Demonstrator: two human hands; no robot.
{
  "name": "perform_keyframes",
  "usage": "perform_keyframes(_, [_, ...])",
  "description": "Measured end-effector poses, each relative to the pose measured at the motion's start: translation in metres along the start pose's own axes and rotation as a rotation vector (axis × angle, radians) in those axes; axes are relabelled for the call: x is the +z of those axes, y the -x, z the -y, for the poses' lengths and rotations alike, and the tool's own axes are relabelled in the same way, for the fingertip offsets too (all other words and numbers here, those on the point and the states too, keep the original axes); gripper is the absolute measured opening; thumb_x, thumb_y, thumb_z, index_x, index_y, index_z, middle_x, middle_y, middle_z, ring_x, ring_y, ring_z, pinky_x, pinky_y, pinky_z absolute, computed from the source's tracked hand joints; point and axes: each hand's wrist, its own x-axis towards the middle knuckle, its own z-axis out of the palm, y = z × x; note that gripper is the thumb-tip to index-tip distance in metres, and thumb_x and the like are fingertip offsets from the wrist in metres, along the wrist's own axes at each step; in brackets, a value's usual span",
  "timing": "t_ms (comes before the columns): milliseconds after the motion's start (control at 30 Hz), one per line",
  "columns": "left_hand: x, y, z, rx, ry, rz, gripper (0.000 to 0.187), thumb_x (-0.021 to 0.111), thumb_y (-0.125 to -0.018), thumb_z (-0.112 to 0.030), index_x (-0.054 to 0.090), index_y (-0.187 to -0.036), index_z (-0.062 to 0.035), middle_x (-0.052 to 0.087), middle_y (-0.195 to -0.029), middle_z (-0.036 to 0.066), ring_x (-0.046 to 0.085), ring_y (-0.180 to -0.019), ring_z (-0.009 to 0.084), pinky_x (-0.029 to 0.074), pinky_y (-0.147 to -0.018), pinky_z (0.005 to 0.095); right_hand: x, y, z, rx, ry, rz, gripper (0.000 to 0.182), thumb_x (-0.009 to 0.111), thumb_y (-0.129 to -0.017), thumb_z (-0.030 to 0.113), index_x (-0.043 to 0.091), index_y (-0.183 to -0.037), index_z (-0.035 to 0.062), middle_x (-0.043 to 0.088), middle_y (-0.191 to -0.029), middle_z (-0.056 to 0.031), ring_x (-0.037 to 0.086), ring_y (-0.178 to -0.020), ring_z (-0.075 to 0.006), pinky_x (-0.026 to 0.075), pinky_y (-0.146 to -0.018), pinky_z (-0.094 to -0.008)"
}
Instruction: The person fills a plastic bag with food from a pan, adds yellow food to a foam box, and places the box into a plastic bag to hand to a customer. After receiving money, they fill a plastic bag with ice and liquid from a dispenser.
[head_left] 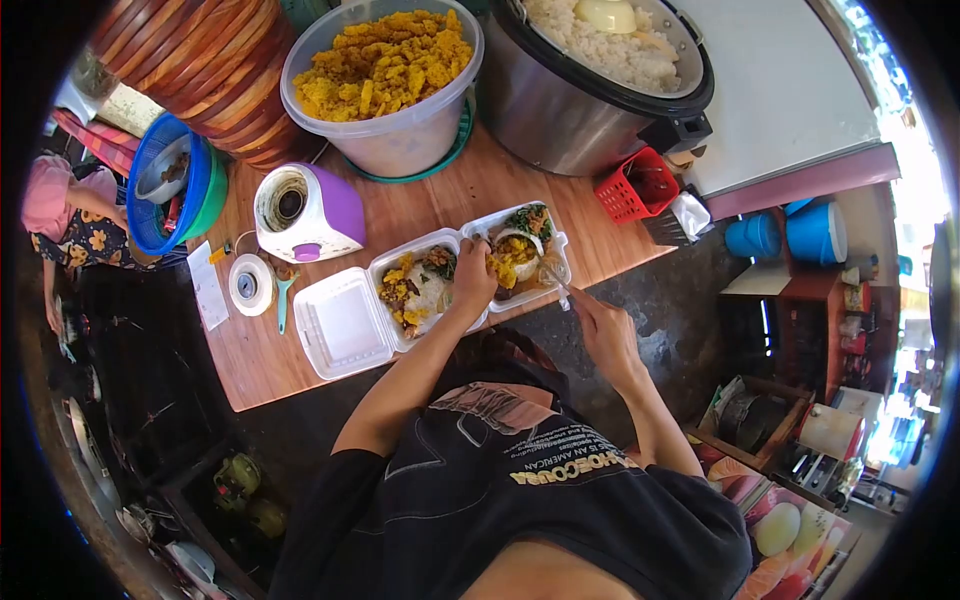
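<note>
Two white foam food boxes stand side by side at the table's front edge. The left box (345, 318) has its lid folded out and holds rice, yellow crumbs and greens. In the right box (566, 262) lie rice (524, 268), yellow crumbs (512, 252), greens and some brown food. My left hand (474, 278) is closed at the left side of this right box, its fingertips by the food; what they grip is hidden. My right hand (606, 328) grips a thin metal utensil, seemingly a spoon (560, 285), whose tip reaches the right box's near right corner.
Behind the boxes stand a tub of yellow crumbs (400, 125) and a large rice cooker (570, 115). A red basket (632, 188) sits at the right edge. On the left are a purple-white blender base (325, 215), a tape roll (250, 290) and stacked basins (165, 200). Another person's arm (100, 205) shows far left.
</note>
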Motion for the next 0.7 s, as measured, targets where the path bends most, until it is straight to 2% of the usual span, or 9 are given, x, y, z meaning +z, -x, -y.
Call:
perform_keyframes(167, [0.0,-0.004,0.005,0.019,0.034,-0.004,0.03,0.056,-0.07,0.008,0.05,-0.099,0.003,0.046,-0.103,0.022,0.049,-0.096,0.0425,0.044,-0.082,0.0453,-0.003,-0.004,0.002,-0.005,0.0,0.003,0.03,0.055,-0.09,0.009,0.063,-0.118,0.011,0.062,-0.078,-0.0223,0.062,-0.071,-0.0399,0.048,-0.062,-0.0433])
perform_keyframes(300, [-0.002,-0.001,0.007,-0.003,0.051,-0.017,0.031,0.054,-0.07,0.009,0.05,-0.1,0.0018,0.046,-0.102,0.021,0.05,-0.096,0.0415,0.044,-0.082,0.0441,-0.001,-0.006,-0.003,-0.019,0.023,0.006,0.032,0.055,-0.09,0.013,0.061,-0.121,0.013,0.064,-0.077,-0.0204,0.062,-0.069,-0.0392,0.049,-0.061,-0.0462])
perform_keyframes(367, [-0.002,-0.002,0.014,-0.014,0.084,-0.025,0.032,0.053,-0.07,0.01,0.051,-0.1,0.0009,0.047,-0.1,0.02,0.05,-0.094,0.0407,0.045,-0.081,0.043,-0.001,-0.008,-0.005,-0.029,-0.062,-0.062,0.028,0.056,-0.09,0.012,0.064,-0.116,0.0119,0.063,-0.076,-0.0215,0.062,-0.068,-0.0405,0.049,-0.059,-0.0431])
perform_keyframes(400, [-0.006,-0.003,0.016,0.018,0.065,-0.074,0.032,0.054,-0.07,0.011,0.052,-0.1,-0.0003,0.048,-0.098,0.017,0.055,-0.085,0.0334,0.047,-0.073,0.0374,0.002,-0.008,-0.01,-0.028,-0.062,-0.061,0.028,0.056,-0.09,0.012,0.064,-0.116,0.0119,0.063,-0.076,-0.0215,0.062,-0.068,-0.0405,0.049,-0.059,-0.0431])
perform_keyframes(433, [-0.009,-0.005,0.018,0.052,0.046,-0.124,0.032,0.056,-0.071,0.012,0.054,-0.1,-0.0016,0.05,-0.096,0.014,0.059,-0.075,0.0261,0.049,-0.066,0.0318,0.006,-0.01,-0.019,-0.016,-0.106,-0.082,0.026,0.055,-0.091,0.01,0.065,-0.115,0.0084,0.062,-0.072,-0.0187,0.062,-0.064,-0.0348,0.047,-0.057,-0.0392])
perform_keyframes(467, [-0.015,-0.005,0.02,0.053,0.047,-0.125,0.032,0.056,-0.071,0.012,0.054,-0.1,-0.0016,0.05,-0.096,0.014,0.059,-0.075,0.0261,0.049,-0.066,0.0318,0.006,-0.012,-0.024,-0.004,-0.151,-0.103,0.025,0.055,-0.091,0.008,0.065,-0.113,0.0049,0.061,-0.067,-0.016,0.063,-0.061,-0.0291,0.046,-0.056,-0.0352])
perform_keyframes(500, [-0.025,-0.006,0.017,0.047,0.096,-0.148,0.031,0.057,-0.071,0.012,0.055,-0.099,-0.0019,0.051,-0.095,0.014,0.06,-0.073,0.0238,0.05,-0.065,0.0305,0.003,-0.014,-0.027,-0.005,-0.151,-0.103,0.025,0.055,-0.091,0.008,0.065,-0.113,0.0049,0.061,-0.067,-0.016,0.063,-0.061,-0.0291,0.046,-0.056,-0.0352])
perform_keyframes(567, [-0.051,-0.003,0.004,-0.039,0.115,-0.151,0.028,0.059,-0.074,0.011,0.056,-0.099,-0.003,0.056,-0.095,0.011,0.062,-0.078,0.0176,0.051,-0.068,0.0274,-0.003,-0.021,-0.032,0.197,-0.355,0.027,0.023,0.056,-0.093,0.012,0.067,-0.111,0.0021,0.055,-0.06,-0.0032,0.052,-0.052,-0.0129,0.041,-0.051,-0.0283])
perform_keyframes(700, [-0.101,0.014,0.006,-0.072,0.181,-0.215,0.021,0.058,-0.079,0.007,0.056,-0.099,-0.0019,0.054,-0.097,0.012,0.062,-0.081,0.0215,0.051,-0.067,0.0304,-0.035,-0.035,-0.025,0.322,-0.57,0.136,0.023,0.056,-0.095,0.016,0.068,-0.11,0.004,0.046,-0.06,0.0062,0.039,-0.05,-0.0031,0.03,-0.045,-0.0201])
